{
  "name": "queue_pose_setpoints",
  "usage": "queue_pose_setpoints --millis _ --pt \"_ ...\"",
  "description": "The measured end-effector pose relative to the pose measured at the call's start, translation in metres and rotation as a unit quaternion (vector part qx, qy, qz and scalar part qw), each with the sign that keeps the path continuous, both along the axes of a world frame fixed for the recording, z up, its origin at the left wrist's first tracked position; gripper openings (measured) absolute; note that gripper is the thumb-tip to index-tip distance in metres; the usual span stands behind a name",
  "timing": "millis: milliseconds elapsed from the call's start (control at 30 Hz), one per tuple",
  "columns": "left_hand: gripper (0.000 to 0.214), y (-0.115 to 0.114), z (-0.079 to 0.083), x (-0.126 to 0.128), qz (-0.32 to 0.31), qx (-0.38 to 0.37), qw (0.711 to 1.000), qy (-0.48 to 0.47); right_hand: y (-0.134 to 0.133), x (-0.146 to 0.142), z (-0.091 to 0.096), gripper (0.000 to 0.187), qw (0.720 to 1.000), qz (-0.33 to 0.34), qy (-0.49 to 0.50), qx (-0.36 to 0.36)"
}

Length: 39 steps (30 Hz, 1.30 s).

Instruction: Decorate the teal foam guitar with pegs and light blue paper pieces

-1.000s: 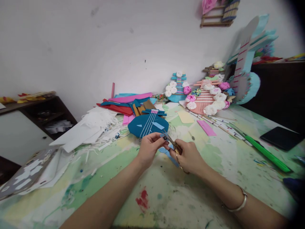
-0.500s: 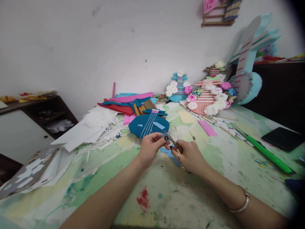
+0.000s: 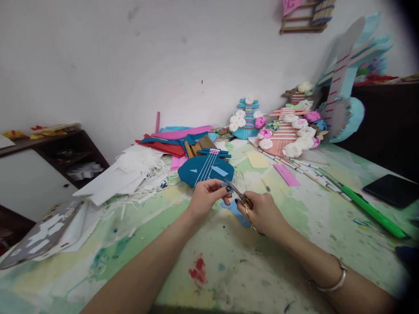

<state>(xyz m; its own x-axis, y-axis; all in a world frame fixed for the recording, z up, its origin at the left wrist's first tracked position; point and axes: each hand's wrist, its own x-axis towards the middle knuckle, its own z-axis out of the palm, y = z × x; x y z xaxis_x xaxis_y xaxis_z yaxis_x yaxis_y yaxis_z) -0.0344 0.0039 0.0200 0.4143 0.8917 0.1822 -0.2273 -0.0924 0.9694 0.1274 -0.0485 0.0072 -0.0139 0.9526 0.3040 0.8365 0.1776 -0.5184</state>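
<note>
My left hand (image 3: 207,197) is closed in a pinch on a small piece of blue paper (image 3: 225,185), mostly hidden by the fingers. My right hand (image 3: 264,212) grips a pair of scissors (image 3: 245,201), their blades pointing up and left at that piece. Below the scissors, more blue paper (image 3: 241,217) lies on the table. Just beyond my hands rests a dark blue lute-shaped craft (image 3: 188,171) with white strings. A light blue strip (image 3: 220,171) and a small pale triangle (image 3: 194,171) lie on its face.
White sheets and shredded strips (image 3: 137,163) spread at the left. Coloured paper (image 3: 183,133) is piled behind the craft. Flower-covered lute crafts (image 3: 281,139) stand against the wall. Paintbrushes (image 3: 307,172), a green cutter (image 3: 373,211) and a black phone-like slab (image 3: 393,190) lie at the right.
The view has shifted slightly. My hands and the scissors stay almost in place at the blue piece, and a little more of the blue paper beneath the scissors shows.
</note>
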Motion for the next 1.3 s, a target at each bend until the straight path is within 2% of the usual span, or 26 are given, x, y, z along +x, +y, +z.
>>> queue_pose_setpoints --millis 600,1300 --pt "0.012 0.014 0.0 -0.015 -0.063 0.022 0.997 0.045 0.001 0.005 0.003 0.025 0.999 0.016 -0.048 0.018" --pt "0.014 0.022 0.005 -0.028 -0.106 0.027 0.987 0.115 0.001 0.011 0.008 0.024 0.994 0.032 -0.106 -0.006"
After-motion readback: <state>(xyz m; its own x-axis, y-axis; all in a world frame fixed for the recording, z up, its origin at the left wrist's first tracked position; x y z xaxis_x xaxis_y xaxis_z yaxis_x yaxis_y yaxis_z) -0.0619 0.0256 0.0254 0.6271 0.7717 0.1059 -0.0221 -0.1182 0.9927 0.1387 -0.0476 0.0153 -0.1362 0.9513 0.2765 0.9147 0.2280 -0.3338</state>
